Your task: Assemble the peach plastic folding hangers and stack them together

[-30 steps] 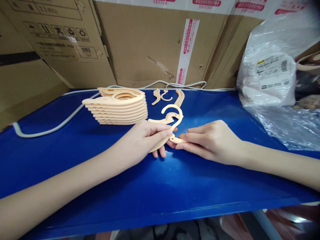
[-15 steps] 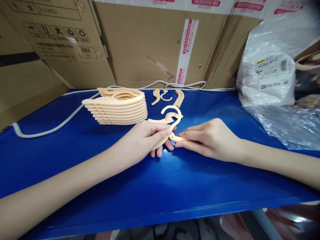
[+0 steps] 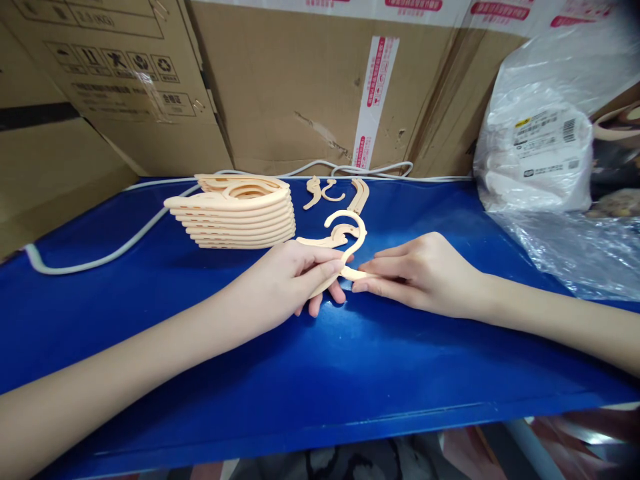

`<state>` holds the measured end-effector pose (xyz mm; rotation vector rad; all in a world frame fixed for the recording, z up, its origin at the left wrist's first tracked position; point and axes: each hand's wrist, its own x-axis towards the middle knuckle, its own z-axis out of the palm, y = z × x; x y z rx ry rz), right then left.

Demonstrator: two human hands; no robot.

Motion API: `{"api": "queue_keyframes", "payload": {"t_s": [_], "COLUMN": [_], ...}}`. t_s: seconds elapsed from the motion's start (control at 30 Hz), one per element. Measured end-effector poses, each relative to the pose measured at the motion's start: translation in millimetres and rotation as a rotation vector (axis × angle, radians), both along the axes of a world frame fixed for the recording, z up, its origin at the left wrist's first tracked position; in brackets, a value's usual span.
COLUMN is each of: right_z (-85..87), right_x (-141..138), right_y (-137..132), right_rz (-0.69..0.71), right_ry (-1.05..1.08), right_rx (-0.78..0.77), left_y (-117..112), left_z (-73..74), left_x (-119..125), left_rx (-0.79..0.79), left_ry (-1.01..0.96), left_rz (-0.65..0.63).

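Observation:
My left hand (image 3: 310,273) pinches a cream plastic folding hanger (image 3: 361,227) near the base of its hook, thumb on top and other fingers beneath. The hook curves up above my thumb. My right hand (image 3: 415,273) grips the hanger's right arm between thumb and fingers, hiding its far end. Just behind the hook lies a loose hanger arm (image 3: 320,243) on the blue table. A stack of folded hangers (image 3: 240,223) stands behind my left hand. Farther back lie a small hanger arm (image 3: 313,192), a loose hook (image 3: 332,193) and some curved arms (image 3: 359,195).
Cardboard boxes (image 3: 290,87) line the back of the blue table (image 3: 320,387). A white cable (image 3: 100,263) runs along the left and rear. On the right sits a clear plastic bag (image 3: 525,147) around a labelled white roll, its film spread over the table.
The hanger's right arm has come up against the hook's base, covering the joint that showed before. My right hand has shifted very slightly upward; my left hand keeps its pinch.

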<state>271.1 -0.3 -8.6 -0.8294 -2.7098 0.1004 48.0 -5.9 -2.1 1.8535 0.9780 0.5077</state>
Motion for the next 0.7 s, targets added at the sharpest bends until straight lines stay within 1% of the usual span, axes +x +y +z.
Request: {"api": "queue_keyframes", "payload": {"t_s": [0.07, 0.17, 0.27, 0.37, 0.47, 0.57, 0.7], "right_z": [-0.5, -1.6, -2.7, -2.8, -1.6, -0.6, -2.0], "right_x": [0, 1, 2, 3, 3, 3, 4], "right_y": [0, 0, 2, 6, 11, 14, 15], "right_rz": [-0.005, 0.001, -0.019, -0.077, -0.101, -0.128, -0.162], "right_ry": [-0.006, -0.024, -0.016, 0.029, 0.048, 0.051, 0.077], "right_rx": [0.01, 0.038, 0.113, 0.185, 0.186, 0.197, 0.253], "left_y": [-1, -3, -5, -8, -9, -8, -8], "left_z": [-0.6, -1.0, -0.3, 0.3, -0.3, -1.4, -1.4], "left_x": [-2, -6, -7, -6, -7, -8, -8], "left_rx": [0.087, 0.282, 0.436, 0.511, 0.56, 0.591, 0.617], "left_ry": [0.067, 0.185, 0.296, 0.412, 0.489, 0.524, 0.547], "left_rz": [-0.007, -0.028, -0.078, -0.112, -0.131, -0.149, -0.161]}}
